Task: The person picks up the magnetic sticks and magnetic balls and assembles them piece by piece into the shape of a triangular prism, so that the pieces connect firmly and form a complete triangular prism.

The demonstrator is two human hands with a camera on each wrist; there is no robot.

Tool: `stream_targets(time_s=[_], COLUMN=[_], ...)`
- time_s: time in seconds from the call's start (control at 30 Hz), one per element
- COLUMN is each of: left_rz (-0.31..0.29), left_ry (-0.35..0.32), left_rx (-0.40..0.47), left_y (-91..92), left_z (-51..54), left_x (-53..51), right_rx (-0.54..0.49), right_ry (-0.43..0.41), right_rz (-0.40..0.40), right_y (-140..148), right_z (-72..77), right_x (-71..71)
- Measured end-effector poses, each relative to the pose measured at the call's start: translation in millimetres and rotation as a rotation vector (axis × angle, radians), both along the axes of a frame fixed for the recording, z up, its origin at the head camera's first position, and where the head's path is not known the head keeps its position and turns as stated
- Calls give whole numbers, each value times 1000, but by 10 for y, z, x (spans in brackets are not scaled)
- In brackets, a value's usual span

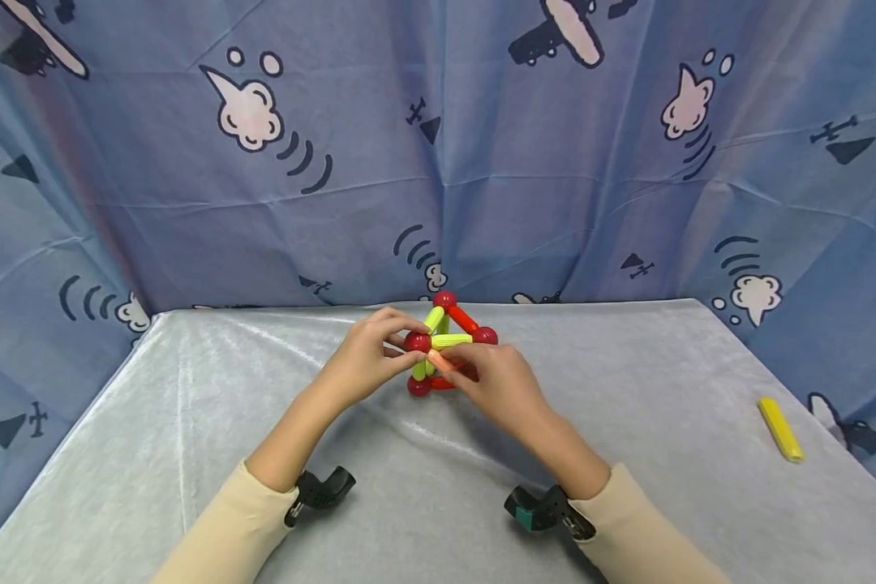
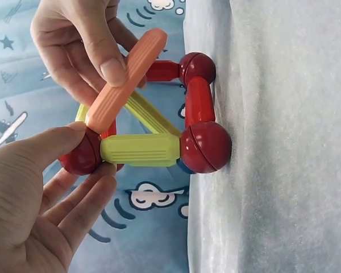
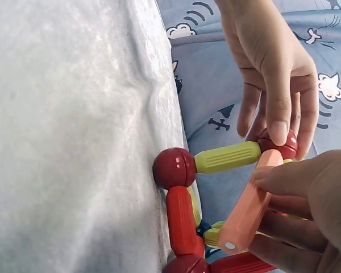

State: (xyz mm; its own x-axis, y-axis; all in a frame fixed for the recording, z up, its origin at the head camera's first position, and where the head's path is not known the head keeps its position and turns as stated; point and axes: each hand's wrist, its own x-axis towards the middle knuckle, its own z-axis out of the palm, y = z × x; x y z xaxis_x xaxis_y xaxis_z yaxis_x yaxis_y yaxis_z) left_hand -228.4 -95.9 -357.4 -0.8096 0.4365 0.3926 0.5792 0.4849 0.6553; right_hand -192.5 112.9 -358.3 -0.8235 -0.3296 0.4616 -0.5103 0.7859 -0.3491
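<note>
A frame of magnetic rods and red balls stands on the cloth. With thumb and fingers my left hand [image 1: 365, 354] grips an upper front red ball [image 2: 82, 153]. My right hand [image 1: 502, 388] pinches an orange magnetic rod [image 2: 128, 79] around its middle. One end of that rod meets the gripped ball; its other end sticks out free, a pale round spot on its tip in the right wrist view. A yellow-green rod [image 2: 141, 149] runs from the gripped ball down to a lower red ball [image 2: 206, 147]. The right hand hides part of the frame in the head view.
A single yellow rod [image 1: 779, 428] lies far right on the grey cloth-covered table [image 1: 212, 454]. Behind the table hangs a blue printed curtain [image 1: 380, 162]. At the top of the frame sits another red ball [image 1: 445, 301], close to the table's back edge.
</note>
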Motion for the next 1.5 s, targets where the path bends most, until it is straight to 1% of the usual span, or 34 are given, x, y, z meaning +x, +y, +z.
stream_targets(time_s=[0.07, 0.13, 0.23, 0.27, 0.3, 0.33, 0.37, 0.4, 0.47, 0.53, 0.57, 0.6, 0.63, 0.7, 0.73, 0.87, 1.1, 1.2, 1.27, 1.33, 1.5], left_rz=[-1, -2, -2, -2, -2, -2, 0, 0, 3, 6, 6, 5, 5, 3, 3, 6, 10, 5, 4, 5, 10], left_ry=[1, 8, 9, 8, 6, 2, -2, -2, -6, -8, -8, -5, -5, 1, 4, 8, 17, 24, 24, 20, 19], left_rx=[4, 6, 4, 3, 1, 1, -2, -4, -5, -6, -6, -6, -5, -3, -2, -3, -7, -4, -4, -3, 2], left_y=[2, 4, 9, 11, 13, 14, 16, 15, 14, 14, 14, 15, 16, 18, 18, 18, 16, 16, 17, 17, 31], left_z=[-1, -2, -1, 0, 1, 1, 3, 2, 2, 0, 0, -3, -4, -6, -8, -11, -26, -27, -24, -22, -20], left_x=[1, 3, 5, 6, 7, 7, 7, 8, 9, 10, 11, 12, 11, 10, 9, 8, -2, -6, -4, -1, 8], right_rx=[7, -5, -114, -159, -208, -248, -271, -276, -241, -181, -156, -137, -119, -103, -101, -104, -104, -116, -138, -172, -285], right_ry=[24, 73, 168, 199, 212, 198, 163, 109, -36, -195, -250, -286, -301, -302, -289, -222, -70, -54, -85, -135, -291], right_rz=[10, 29, 62, 61, 59, 51, 41, 35, 35, 58, 76, 86, 89, 78, 67, 31, 30, 19, 20, 23, 37], right_y=[7, 40, 150, 197, 243, 285, 321, 351, 393, 407, 408, 406, 402, 384, 375, 344, 322, 324, 337, 361, 445], right_z=[-8, 9, 59, 78, 94, 104, 108, 104, 62, -2, -39, -73, -107, -153, -171, -221, -330, -360, -367, -367, -377], right_x=[-7, -13, -38, -51, -66, -86, -108, -131, -186, -230, -248, -261, -273, -283, -287, -303, -324, -329, -333, -342, -381])
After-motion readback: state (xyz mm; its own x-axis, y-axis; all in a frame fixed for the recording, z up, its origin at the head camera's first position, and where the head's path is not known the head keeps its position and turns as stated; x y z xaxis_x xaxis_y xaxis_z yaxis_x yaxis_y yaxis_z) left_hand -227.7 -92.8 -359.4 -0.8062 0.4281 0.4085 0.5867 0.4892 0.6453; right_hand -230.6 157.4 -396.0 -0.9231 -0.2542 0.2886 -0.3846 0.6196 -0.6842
